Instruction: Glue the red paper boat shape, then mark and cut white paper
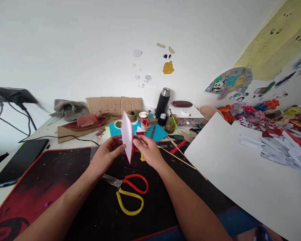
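Between my two hands a thin sheet of paper (127, 134), pale pink-white on the face I see and red along its right edge, stands nearly upright and edge-on to me. My left hand (109, 152) grips it from the left, thumb on the pale face. From the right, my right hand (145, 147) pinches its red side with thumb and fingers. Just below them, scissors (119, 182) with one red and one yellow handle lie on the dark desk mat (90, 214). A small yellow piece (142, 157) shows beside my right fingers, partly hidden.
Open paint jars (132, 116) and brushes stand on blue paper (158, 132) behind my hands, near a black flask (163, 102). A red model boat (85, 122) and a phone (21, 160) lie left. Large white paper (235, 170) covers the right; thin sticks (178, 157) lie beside it.
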Demonstrator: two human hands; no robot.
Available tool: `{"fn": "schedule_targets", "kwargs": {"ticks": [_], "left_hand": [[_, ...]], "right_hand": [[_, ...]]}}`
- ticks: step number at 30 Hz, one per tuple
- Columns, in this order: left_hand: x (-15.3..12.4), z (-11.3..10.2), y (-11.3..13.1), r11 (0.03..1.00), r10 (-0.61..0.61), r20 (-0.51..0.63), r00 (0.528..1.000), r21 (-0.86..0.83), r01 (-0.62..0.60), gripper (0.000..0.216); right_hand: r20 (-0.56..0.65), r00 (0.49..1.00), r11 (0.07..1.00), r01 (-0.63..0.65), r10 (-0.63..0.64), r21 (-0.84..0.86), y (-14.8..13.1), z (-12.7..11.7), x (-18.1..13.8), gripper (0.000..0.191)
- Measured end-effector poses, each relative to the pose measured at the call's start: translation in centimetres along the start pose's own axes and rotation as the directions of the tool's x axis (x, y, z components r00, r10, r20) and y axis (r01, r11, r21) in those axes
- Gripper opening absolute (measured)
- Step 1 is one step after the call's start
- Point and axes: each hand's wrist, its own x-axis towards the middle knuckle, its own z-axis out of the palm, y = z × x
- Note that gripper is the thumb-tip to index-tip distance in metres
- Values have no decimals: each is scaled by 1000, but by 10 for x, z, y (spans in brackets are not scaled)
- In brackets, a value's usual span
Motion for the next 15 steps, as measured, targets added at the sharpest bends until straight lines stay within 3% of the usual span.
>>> {"fn": "schedule_targets", "kwargs": {"ticks": [6,15], "left_hand": [[5,-5,3,997,34,-107,994,-66,-42,64],[1,0,10,991,4,-138,990,-131,-22,67]], "right_hand": [[59,997,998,-50,52,-45,-3,2,-3,44],[112,993,999,-49,49,-8,-6,8,-6,40]]}}
